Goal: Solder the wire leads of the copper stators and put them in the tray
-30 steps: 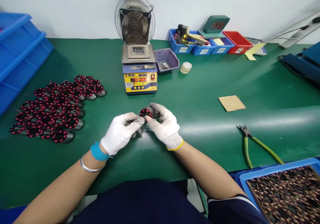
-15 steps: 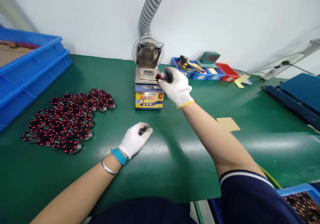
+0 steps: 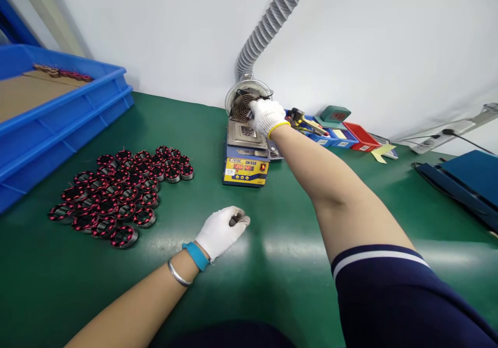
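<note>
White-gloved left hand (image 3: 220, 231) and right hand (image 3: 266, 117), green table (image 3: 272, 265), blue crates (image 3: 58, 125), red-and-black coils (image 3: 124, 192), yellow-blue solder pot (image 3: 246, 166).

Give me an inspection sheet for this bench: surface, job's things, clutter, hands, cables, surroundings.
Surface: green mat, glossy.
Job's things: solder pot at back centre, fan behind it; wound coils grouped on the left.
Clutter: small bins behind the right arm; blue crates far left.
Hands: right hand over the pot's top, its hold hidden; left hand rests on the mat, fingers curled on a dark piece.
Cables: one cable at far right.
Surroundings: white wall; grey duct rising from the fan.
</note>
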Action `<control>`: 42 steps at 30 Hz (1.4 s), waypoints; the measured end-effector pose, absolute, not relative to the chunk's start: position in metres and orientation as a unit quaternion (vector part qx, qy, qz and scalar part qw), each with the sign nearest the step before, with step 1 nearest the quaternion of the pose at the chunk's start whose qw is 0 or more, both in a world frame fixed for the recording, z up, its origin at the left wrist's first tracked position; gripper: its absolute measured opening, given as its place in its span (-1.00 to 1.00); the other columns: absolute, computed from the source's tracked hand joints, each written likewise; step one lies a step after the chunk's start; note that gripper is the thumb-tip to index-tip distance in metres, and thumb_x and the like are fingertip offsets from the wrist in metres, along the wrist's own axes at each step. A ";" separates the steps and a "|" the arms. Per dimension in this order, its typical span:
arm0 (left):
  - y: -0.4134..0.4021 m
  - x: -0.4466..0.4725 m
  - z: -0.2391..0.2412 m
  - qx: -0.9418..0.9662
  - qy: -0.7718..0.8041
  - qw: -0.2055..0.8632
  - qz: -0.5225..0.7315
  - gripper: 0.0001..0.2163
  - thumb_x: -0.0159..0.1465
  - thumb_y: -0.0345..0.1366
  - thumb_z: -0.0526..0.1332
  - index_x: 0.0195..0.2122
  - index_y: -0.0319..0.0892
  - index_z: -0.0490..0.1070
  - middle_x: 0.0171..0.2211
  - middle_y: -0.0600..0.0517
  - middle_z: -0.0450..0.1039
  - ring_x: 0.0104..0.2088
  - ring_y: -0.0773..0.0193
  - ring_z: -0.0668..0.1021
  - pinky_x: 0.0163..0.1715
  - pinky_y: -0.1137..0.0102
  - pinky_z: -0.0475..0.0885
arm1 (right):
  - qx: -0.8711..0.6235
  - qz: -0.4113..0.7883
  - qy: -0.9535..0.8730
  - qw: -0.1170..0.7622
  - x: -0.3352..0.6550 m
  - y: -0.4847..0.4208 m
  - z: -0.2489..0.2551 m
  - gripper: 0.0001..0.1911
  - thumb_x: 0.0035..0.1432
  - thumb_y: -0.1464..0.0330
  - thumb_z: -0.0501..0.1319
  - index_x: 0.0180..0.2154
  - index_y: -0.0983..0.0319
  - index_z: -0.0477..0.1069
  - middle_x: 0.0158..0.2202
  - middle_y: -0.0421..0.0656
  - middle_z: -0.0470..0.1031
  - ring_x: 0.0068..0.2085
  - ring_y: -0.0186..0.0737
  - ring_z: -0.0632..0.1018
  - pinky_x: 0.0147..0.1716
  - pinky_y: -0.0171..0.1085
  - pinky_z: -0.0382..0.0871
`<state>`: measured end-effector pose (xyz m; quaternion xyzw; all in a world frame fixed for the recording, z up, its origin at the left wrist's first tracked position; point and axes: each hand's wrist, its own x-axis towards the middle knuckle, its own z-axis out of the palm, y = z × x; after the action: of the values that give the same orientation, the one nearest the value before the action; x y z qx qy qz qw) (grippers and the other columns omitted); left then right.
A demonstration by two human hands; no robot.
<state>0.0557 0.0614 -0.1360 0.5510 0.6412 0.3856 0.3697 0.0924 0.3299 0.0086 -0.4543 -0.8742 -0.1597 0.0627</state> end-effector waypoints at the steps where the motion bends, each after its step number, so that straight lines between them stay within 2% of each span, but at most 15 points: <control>1: 0.061 0.056 -0.136 0.552 0.642 0.369 0.384 -0.80 0.20 -0.15 0.15 -0.29 -0.14 0.47 -0.29 -0.02 0.58 -0.27 0.18 0.57 -0.25 0.32 0.44 | -0.448 -0.166 -0.877 0.057 0.091 0.331 0.007 -0.51 -0.04 0.29 0.29 -0.03 0.28 0.40 -0.09 0.10 0.46 -0.07 0.13 0.47 -0.12 0.01 0.35; 9: 0.062 0.055 -0.139 0.557 0.641 0.363 0.383 -0.80 0.19 -0.16 0.17 -0.27 -0.14 0.47 -0.29 -0.02 0.58 -0.28 0.19 0.57 -0.21 0.32 0.44 | -0.425 -0.183 -0.886 0.031 0.089 0.330 0.006 -0.54 -0.01 0.34 0.27 -0.03 0.34 0.39 -0.07 0.16 0.45 -0.05 0.17 0.49 -0.10 0.03 0.35; 14: 0.062 0.055 -0.138 0.549 0.641 0.368 0.391 -0.81 0.18 -0.17 0.17 -0.28 -0.13 0.47 -0.30 -0.01 0.58 -0.28 0.19 0.58 -0.20 0.32 0.45 | -0.457 -0.148 -0.873 0.086 0.095 0.328 0.016 -0.56 -0.01 0.31 0.25 -0.04 0.27 0.41 -0.09 0.09 0.48 -0.07 0.15 0.50 -0.13 0.03 0.37; 18: 0.063 0.056 -0.138 0.519 0.633 0.379 0.432 -0.81 0.17 -0.18 0.18 -0.28 -0.14 0.46 -0.31 -0.01 0.58 -0.29 0.20 0.58 -0.24 0.33 0.47 | -0.488 -0.038 -0.853 0.183 0.109 0.311 0.023 -0.65 0.03 0.26 0.20 -0.10 0.20 0.46 -0.15 -0.02 0.53 -0.12 0.03 0.52 -0.16 -0.03 0.37; 21: 0.064 0.055 -0.137 0.460 0.651 0.361 0.484 -0.77 0.16 -0.17 0.20 -0.22 -0.17 0.45 -0.31 -0.02 0.57 -0.33 0.23 0.57 -0.24 0.32 0.48 | -0.471 0.082 -0.841 0.254 0.123 0.288 0.016 -0.65 0.01 0.22 0.25 -0.14 0.20 0.49 -0.19 -0.07 0.55 -0.14 -0.04 0.52 -0.12 -0.07 0.37; 24: 0.066 0.054 -0.138 0.399 0.646 0.351 0.548 -0.69 0.16 -0.20 0.22 -0.10 -0.21 0.40 -0.25 -0.05 0.56 -0.31 0.26 0.56 -0.24 0.35 0.49 | -0.471 0.219 -0.811 0.270 0.135 0.260 -0.001 -0.60 -0.10 0.18 0.34 -0.18 0.19 0.52 -0.30 -0.12 0.57 -0.24 -0.08 0.56 -0.20 -0.09 0.44; 27: 0.067 0.053 -0.139 0.370 0.620 0.355 0.594 -0.60 0.15 -0.22 0.24 0.01 -0.23 0.34 -0.14 -0.10 0.53 -0.25 0.27 0.57 -0.23 0.38 0.49 | -0.465 0.285 -0.800 0.249 0.142 0.232 -0.017 -0.62 -0.14 0.16 0.36 -0.22 0.16 0.55 -0.39 -0.18 0.56 -0.33 -0.12 0.57 -0.28 -0.11 0.47; 31: 0.067 0.052 -0.141 0.370 0.614 0.368 0.593 -0.56 0.15 -0.22 0.24 0.04 -0.26 0.32 -0.11 -0.14 0.51 -0.23 0.25 0.57 -0.21 0.36 0.50 | -0.443 0.216 -0.838 0.234 0.139 0.220 -0.016 -0.64 -0.10 0.16 0.34 -0.21 0.14 0.55 -0.34 -0.17 0.56 -0.26 -0.08 0.57 -0.23 -0.08 0.45; 35: 0.067 0.053 -0.144 0.394 0.634 0.370 0.554 -0.56 0.15 -0.21 0.25 0.04 -0.27 0.33 -0.12 -0.14 0.51 -0.24 0.25 0.57 -0.19 0.34 0.49 | -0.443 0.030 -0.868 0.222 0.125 0.250 0.000 -0.62 0.01 0.19 0.25 -0.10 0.14 0.48 -0.18 -0.11 0.54 -0.13 0.02 0.53 -0.18 -0.04 0.43; 38: 0.067 0.053 -0.147 0.425 0.647 0.356 0.523 -0.57 0.15 -0.21 0.26 0.03 -0.24 0.34 -0.11 -0.13 0.51 -0.24 0.24 0.57 -0.17 0.31 0.49 | -0.447 -0.088 -0.875 0.165 0.113 0.284 0.010 -0.62 0.03 0.25 0.22 -0.08 0.20 0.45 -0.10 0.00 0.50 -0.09 0.11 0.50 -0.14 0.00 0.39; 42: 0.066 0.053 -0.148 0.452 0.655 0.338 0.502 -0.59 0.16 -0.19 0.24 0.02 -0.22 0.35 -0.11 -0.11 0.51 -0.22 0.23 0.57 -0.17 0.31 0.49 | -0.426 -0.168 -0.884 0.096 0.099 0.312 0.013 -0.57 0.04 0.31 0.20 -0.02 0.29 0.39 -0.05 0.11 0.45 -0.03 0.18 0.45 -0.08 0.05 0.34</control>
<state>0.0531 0.0660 -0.1477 0.4521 0.6555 0.5015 0.3382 0.0994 0.3124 0.0127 -0.4260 -0.8838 -0.1678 0.0964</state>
